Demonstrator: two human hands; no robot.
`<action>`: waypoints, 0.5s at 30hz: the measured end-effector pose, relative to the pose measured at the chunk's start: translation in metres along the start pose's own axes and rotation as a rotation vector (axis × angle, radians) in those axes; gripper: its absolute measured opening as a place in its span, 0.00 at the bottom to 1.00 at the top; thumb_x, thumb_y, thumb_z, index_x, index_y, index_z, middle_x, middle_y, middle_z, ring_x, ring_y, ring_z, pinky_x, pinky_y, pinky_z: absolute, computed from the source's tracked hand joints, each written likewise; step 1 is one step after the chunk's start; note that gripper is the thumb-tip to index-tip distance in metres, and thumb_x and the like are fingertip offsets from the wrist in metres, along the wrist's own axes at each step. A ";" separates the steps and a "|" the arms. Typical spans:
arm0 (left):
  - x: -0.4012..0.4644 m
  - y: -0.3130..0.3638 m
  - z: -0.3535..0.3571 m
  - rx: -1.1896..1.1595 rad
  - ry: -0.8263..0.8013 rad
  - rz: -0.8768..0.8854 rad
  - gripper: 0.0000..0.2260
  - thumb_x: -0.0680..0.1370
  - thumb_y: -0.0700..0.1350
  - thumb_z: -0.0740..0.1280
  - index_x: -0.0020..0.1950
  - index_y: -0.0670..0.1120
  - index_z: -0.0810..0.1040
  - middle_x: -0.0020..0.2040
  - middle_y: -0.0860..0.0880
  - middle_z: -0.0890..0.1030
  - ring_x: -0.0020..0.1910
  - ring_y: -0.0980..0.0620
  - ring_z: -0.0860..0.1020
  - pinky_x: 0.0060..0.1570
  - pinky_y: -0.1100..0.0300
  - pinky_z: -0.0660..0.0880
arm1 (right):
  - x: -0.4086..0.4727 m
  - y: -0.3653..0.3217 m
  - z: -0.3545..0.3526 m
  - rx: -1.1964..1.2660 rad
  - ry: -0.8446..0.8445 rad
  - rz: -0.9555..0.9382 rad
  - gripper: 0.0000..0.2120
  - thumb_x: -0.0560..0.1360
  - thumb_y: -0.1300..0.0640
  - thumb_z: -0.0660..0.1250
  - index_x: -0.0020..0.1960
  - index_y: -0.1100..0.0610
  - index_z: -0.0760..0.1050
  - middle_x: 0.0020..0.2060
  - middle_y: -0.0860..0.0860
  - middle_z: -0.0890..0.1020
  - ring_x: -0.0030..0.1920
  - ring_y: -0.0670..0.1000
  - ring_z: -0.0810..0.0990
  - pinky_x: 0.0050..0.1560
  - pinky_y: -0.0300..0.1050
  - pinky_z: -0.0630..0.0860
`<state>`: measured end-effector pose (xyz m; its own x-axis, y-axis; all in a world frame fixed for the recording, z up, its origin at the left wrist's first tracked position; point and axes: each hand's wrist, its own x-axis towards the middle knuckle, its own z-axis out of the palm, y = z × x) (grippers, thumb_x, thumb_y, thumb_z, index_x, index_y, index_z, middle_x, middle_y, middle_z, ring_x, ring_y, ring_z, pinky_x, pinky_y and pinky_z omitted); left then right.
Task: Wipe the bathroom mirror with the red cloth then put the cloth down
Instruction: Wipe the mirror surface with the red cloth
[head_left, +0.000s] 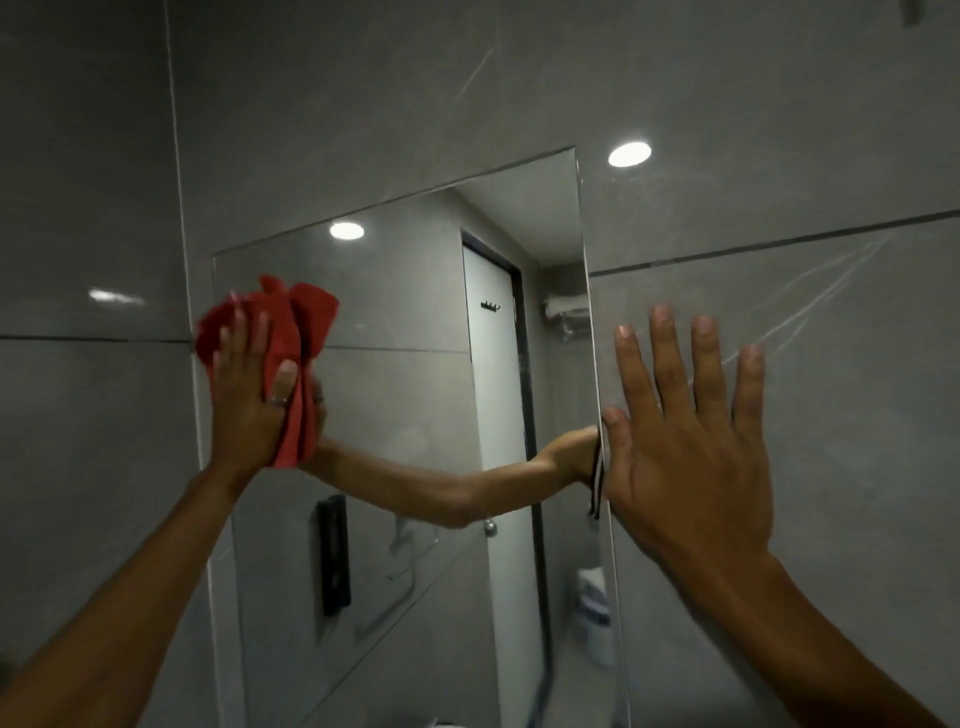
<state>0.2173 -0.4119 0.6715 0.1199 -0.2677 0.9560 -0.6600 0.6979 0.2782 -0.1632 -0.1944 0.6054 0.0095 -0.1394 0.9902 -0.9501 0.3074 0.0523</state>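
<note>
- Two bare forearms reach up and away from us into the picture, one from the lower left corner and one from the lower right.
- Our right hand (691, 441) lies flat on the glossy grey tiled wall (831, 364), just beside the right edge of the mirror; its fingers (662, 353) are spread wide and straight, gripping nothing, and the thumb touches or nearly touches the mirror's edge.
- Our left hand (249, 395) presses the crumpled red cloth (298, 332) against the glass, palm forward, fingers stretched out and close together over the fabric; a ring shows on one of them.
- That red cloth sits at the upper left part of the frameless rectangular wall mirror (415, 364), close to its left edge, bunched so that folds stick out above and to the right of our hand, with a tail hanging down below the palm.
- Within the glass we see the reflection of both arms, a white door with a dark frame, a small dark hook rack on it, a round door knob, and a dark oblong fitting low on the reflected wall.
- Farther off, a round ceiling light (629, 154) shines as a reflection on the tiles above the mirror's right corner, and a second one appears inside the mirror.
</note>
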 end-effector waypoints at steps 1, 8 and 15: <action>-0.020 -0.003 0.003 -0.018 0.038 -0.091 0.32 0.83 0.61 0.52 0.85 0.50 0.54 0.86 0.48 0.51 0.85 0.49 0.50 0.84 0.45 0.47 | 0.000 0.000 0.000 -0.002 -0.001 0.002 0.33 0.86 0.42 0.43 0.87 0.53 0.43 0.87 0.57 0.44 0.87 0.60 0.42 0.85 0.63 0.40; -0.167 -0.012 0.021 0.031 -0.154 0.018 0.34 0.82 0.61 0.54 0.80 0.38 0.65 0.81 0.34 0.63 0.82 0.33 0.57 0.83 0.41 0.50 | -0.004 -0.002 -0.002 0.047 0.006 0.008 0.32 0.87 0.42 0.43 0.87 0.52 0.42 0.87 0.56 0.46 0.87 0.61 0.46 0.84 0.64 0.43; -0.216 -0.042 0.026 -0.022 -0.061 -0.423 0.34 0.81 0.60 0.54 0.77 0.36 0.64 0.76 0.32 0.67 0.77 0.32 0.66 0.78 0.36 0.61 | -0.094 0.013 0.003 0.013 -0.054 -0.064 0.31 0.87 0.42 0.45 0.87 0.51 0.46 0.87 0.54 0.48 0.86 0.57 0.41 0.85 0.61 0.38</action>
<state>0.1996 -0.4009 0.4506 0.3319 -0.5718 0.7502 -0.5460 0.5321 0.6471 -0.1776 -0.1804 0.5127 0.0536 -0.2085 0.9766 -0.9521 0.2842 0.1129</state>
